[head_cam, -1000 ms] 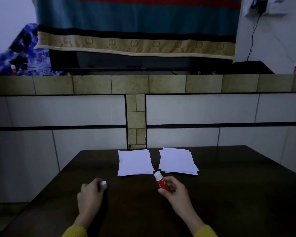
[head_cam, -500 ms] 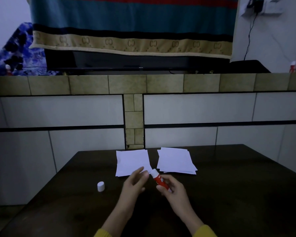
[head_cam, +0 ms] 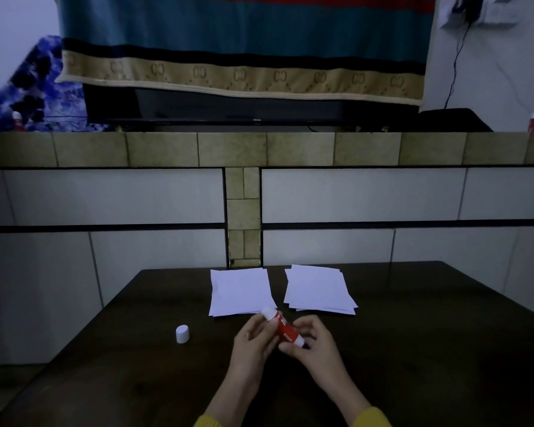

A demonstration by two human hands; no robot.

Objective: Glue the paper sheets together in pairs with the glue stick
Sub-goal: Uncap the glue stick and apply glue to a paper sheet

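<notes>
Two hands (head_cam: 285, 343) on one glue stick (head_cam: 285, 328)

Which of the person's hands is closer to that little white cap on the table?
The left hand. It holds the glue stick just right of the cap; the right hand grips the stick's base, farther right.

Both forearms come in from 6 o'clock and meet in the middle. Left hand (head_cam: 253, 340) has its fingers curled, tips pointing toward 1 o'clock. Right hand (head_cam: 316, 345) is curled too, fingertips aimed at 10 o'clock, yellow sleeves at both wrists.
</notes>
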